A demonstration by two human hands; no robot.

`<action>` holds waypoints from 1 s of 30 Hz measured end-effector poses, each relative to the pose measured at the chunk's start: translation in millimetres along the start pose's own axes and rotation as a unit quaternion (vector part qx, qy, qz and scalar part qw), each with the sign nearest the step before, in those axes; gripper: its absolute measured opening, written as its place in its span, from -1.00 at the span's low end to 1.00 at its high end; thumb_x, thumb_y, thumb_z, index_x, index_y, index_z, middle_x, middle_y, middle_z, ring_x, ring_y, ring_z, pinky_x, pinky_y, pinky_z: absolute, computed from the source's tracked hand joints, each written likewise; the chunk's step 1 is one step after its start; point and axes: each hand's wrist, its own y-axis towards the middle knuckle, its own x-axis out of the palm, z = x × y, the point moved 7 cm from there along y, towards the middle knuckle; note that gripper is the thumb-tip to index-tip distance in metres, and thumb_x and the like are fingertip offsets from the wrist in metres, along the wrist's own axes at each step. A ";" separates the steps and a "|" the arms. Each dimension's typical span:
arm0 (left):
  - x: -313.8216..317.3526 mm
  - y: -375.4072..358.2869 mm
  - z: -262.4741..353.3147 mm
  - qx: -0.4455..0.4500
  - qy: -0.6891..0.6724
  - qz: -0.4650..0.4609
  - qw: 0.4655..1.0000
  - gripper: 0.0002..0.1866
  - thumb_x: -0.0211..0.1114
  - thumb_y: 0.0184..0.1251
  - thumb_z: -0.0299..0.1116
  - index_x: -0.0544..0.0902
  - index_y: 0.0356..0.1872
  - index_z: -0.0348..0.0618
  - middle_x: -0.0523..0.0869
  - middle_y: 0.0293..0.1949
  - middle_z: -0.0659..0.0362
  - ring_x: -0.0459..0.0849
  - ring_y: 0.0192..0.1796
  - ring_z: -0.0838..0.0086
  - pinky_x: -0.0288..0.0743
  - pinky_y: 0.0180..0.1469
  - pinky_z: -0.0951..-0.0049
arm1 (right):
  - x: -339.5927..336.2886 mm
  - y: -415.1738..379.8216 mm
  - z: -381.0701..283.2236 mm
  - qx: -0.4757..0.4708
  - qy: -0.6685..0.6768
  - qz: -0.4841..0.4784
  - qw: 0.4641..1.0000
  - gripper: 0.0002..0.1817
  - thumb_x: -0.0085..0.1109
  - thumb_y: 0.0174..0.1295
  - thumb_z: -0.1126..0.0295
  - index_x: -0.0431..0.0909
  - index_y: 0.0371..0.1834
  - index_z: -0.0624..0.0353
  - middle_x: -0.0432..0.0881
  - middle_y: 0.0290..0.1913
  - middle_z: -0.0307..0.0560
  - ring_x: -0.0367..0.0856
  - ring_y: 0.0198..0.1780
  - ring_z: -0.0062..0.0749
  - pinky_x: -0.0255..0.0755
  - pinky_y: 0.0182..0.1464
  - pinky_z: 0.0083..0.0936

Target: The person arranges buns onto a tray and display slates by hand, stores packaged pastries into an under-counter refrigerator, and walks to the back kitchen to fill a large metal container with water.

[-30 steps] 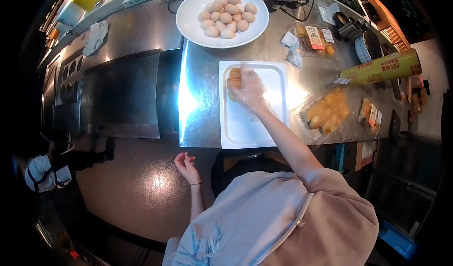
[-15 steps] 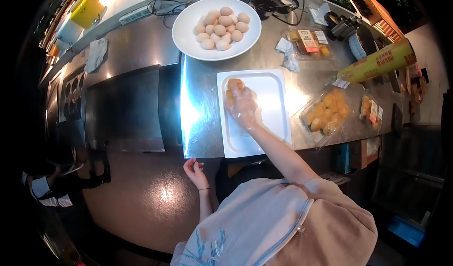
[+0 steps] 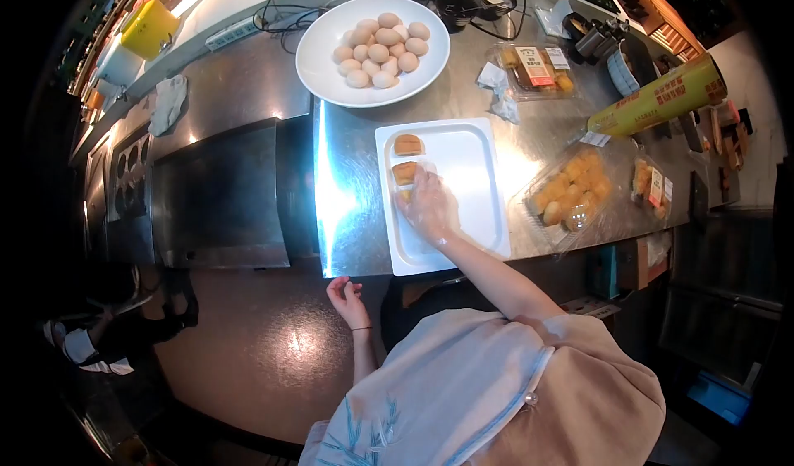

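Observation:
A white rectangular tray (image 3: 484, 218) lies on the steel counter. Two golden bread pieces (image 3: 408, 144) show along its left side, one above the other. My right hand (image 3: 430, 205), in a clear plastic glove, is over the left part of the tray, its fingers on a third yellowish piece (image 3: 404, 195) just below them. The fingers partly cover this piece. My left hand (image 3: 347, 301), bare, hangs beside the counter's front edge with its fingers loosely curled and nothing visible in them.
A white bowl of eggs (image 3: 310, 65) stands behind the tray. To the right are an open clear box of rolls (image 3: 579, 189), two more food packs (image 3: 538, 69) and a yellow wrap roll (image 3: 662, 94). A person's legs (image 3: 103, 334) show at far left.
My right hand has moved slightly down the tray, uncovering two bread pieces at the upper left. My left hand has barely moved.

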 end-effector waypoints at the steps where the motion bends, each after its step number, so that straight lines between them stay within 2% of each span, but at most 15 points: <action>1: 1.2 -0.7 -1.3 -0.006 0.004 0.000 1.000 -0.83 0.00 0.19 -0.51 0.35 -0.18 -0.15 0.47 -0.28 0.21 0.48 -0.43 0.61 0.25 -0.46 0.72 | 1.5 -5.9 -0.8 0.001 -0.005 0.016 1.000 -0.29 0.10 -0.02 0.09 0.13 0.11 0.36 0.30 -0.06 0.26 0.30 -0.03 0.01 0.22 0.02 -0.27; 6: 3.6 -1.5 -3.7 -0.010 0.003 -0.006 1.000 -0.83 0.00 0.19 -0.51 0.35 -0.18 -0.16 0.47 -0.28 0.21 0.47 -0.43 0.60 0.24 -0.46 0.71 | -20.2 -11.2 -10.5 0.013 -0.103 0.081 0.991 -0.30 0.07 -0.01 0.07 0.15 0.07 0.40 0.29 -0.06 0.24 0.29 -0.02 -0.02 0.21 0.01 -0.30; 8: 3.8 -3.9 0.7 -0.009 -0.001 -0.005 1.000 -0.82 0.00 0.19 -0.50 0.34 -0.17 -0.16 0.46 -0.28 0.21 0.47 -0.42 0.60 0.25 -0.44 0.71 | -38.3 8.1 -15.0 0.014 -0.009 0.061 0.998 -0.32 0.06 -0.01 0.05 0.19 0.02 0.41 0.32 -0.07 0.25 0.31 -0.01 -0.02 0.22 -0.01 -0.28; 11: 4.3 -4.1 4.6 -0.012 0.008 -0.003 1.000 -0.81 -0.01 0.14 -0.55 0.34 -0.19 -0.19 0.45 -0.24 0.19 0.46 -0.42 0.59 0.25 -0.41 0.68 | -31.3 28.3 -11.2 0.002 -0.008 0.026 1.000 -0.34 0.05 -0.01 0.04 0.24 0.01 0.39 0.40 -0.15 0.23 0.39 -0.07 -0.04 0.25 -0.04 -0.25; 15: 8.4 -5.0 20.7 0.015 0.045 0.003 0.999 -0.82 -0.01 0.15 -0.56 0.34 -0.20 -0.19 0.43 -0.28 0.21 0.41 -0.42 0.61 0.25 -0.39 0.68 | -27.7 30.1 -2.0 0.018 -0.002 0.062 0.998 -0.39 0.07 -0.03 0.07 0.29 -0.02 0.36 0.48 -0.23 0.16 0.47 -0.16 -0.10 0.29 -0.10 -0.25; 17: 10.0 -8.6 45.4 0.138 0.050 -0.012 0.989 -0.84 0.00 0.17 -0.54 0.35 -0.20 -0.20 0.42 -0.34 0.23 0.34 -0.41 0.65 0.21 -0.40 0.72 | -40.2 8.1 3.0 0.007 -0.033 0.187 0.982 -0.44 0.08 -0.03 0.12 0.31 -0.05 0.34 0.50 -0.26 0.08 0.49 -0.22 -0.14 0.33 -0.14 -0.25; 18: 19.9 -10.3 58.8 0.146 0.049 -0.018 0.988 -0.85 0.01 0.18 -0.54 0.35 -0.21 -0.22 0.39 -0.37 0.24 0.29 -0.41 0.65 0.21 -0.38 0.71 | -49.8 -2.3 9.5 0.026 -0.042 0.193 0.980 -0.44 0.08 -0.03 0.12 0.31 -0.05 0.34 0.50 -0.26 0.08 0.49 -0.22 -0.14 0.33 -0.14 -0.25; 20: 49.9 -12.2 72.3 0.159 0.053 -0.065 0.984 -0.85 0.02 0.18 -0.56 0.34 -0.21 -0.24 0.39 -0.34 0.22 0.33 -0.36 0.65 0.24 -0.32 0.68 | -64.2 -25.7 27.2 0.000 0.118 0.078 0.990 -0.48 0.11 -0.03 0.22 0.32 -0.03 0.32 0.47 -0.17 0.11 0.44 -0.15 -0.13 0.25 -0.05 -0.23; 21: 68.8 -9.9 73.5 0.183 0.049 -0.087 0.978 -0.84 0.02 0.18 -0.57 0.34 -0.21 -0.25 0.39 -0.33 0.22 0.34 -0.34 0.64 0.26 -0.30 0.67 | -78.0 -39.6 49.0 0.021 0.102 0.089 0.990 -0.48 0.11 -0.03 0.22 0.32 -0.03 0.32 0.47 -0.17 0.11 0.44 -0.15 -0.13 0.25 -0.05 -0.23; 23: 117.2 -21.6 83.8 0.144 0.075 -0.188 0.969 -0.83 0.04 0.17 -0.59 0.33 -0.20 -0.26 0.39 -0.30 0.20 0.36 -0.31 0.64 0.28 -0.27 0.66 | -107.2 -75.1 59.0 -0.170 0.064 0.073 0.981 -0.64 0.10 -0.04 0.34 0.38 -0.15 0.22 0.47 -0.26 0.02 0.45 -0.23 -0.18 0.32 -0.15 -0.30; 24: 140.5 -27.3 90.0 0.119 0.068 -0.218 0.966 -0.81 0.06 0.15 -0.60 0.34 -0.20 -0.26 0.40 -0.29 0.20 0.36 -0.32 0.64 0.28 -0.27 0.68 | -119.0 -92.2 78.3 -0.191 0.042 0.096 0.976 -0.75 0.10 -0.09 0.45 0.41 -0.27 0.18 0.46 -0.36 -0.05 0.46 -0.30 -0.22 0.36 -0.28 -0.37; 25: 160.8 -29.2 88.4 0.134 0.055 -0.249 0.958 -0.79 0.09 0.13 -0.61 0.34 -0.20 -0.26 0.40 -0.27 0.20 0.36 -0.33 0.65 0.28 -0.28 0.68 | -128.6 -107.4 105.8 -0.175 0.028 0.114 0.977 -0.76 0.11 -0.10 0.45 0.41 -0.30 0.17 0.46 -0.37 -0.06 0.46 -0.33 -0.22 0.36 -0.32 -0.37; 27: 207.8 -49.1 87.8 0.167 0.155 -0.317 0.921 -0.68 0.20 0.04 -0.55 0.35 -0.15 -0.25 0.41 -0.24 0.18 0.37 -0.33 0.61 0.30 -0.27 0.64 | -160.5 -140.8 155.0 -0.103 0.036 0.180 0.978 -0.82 0.11 -0.13 0.45 0.43 -0.39 0.15 0.47 -0.44 -0.05 0.46 -0.41 -0.17 0.35 -0.39 -0.34; 29: 271.4 -104.9 120.8 0.311 0.252 -0.407 0.821 -0.51 0.32 -0.07 -0.46 0.35 -0.06 -0.23 0.42 -0.22 0.15 0.39 -0.36 0.52 0.35 -0.25 0.57 | -197.0 -164.7 193.3 -0.001 -0.022 0.240 0.971 -0.81 0.09 -0.12 0.45 0.44 -0.36 0.16 0.49 -0.47 -0.02 0.47 -0.43 -0.11 0.36 -0.38 -0.30; 30: 297.1 -129.9 134.8 0.370 0.248 -0.425 0.788 -0.46 0.35 -0.09 -0.40 0.35 -0.03 -0.22 0.42 -0.21 0.14 0.41 -0.39 0.46 0.36 -0.27 0.53 | -204.8 -165.7 214.1 0.069 -0.019 0.208 0.975 -0.74 0.10 -0.11 0.41 0.42 -0.28 0.17 0.49 -0.40 0.00 0.47 -0.35 -0.09 0.36 -0.30 -0.29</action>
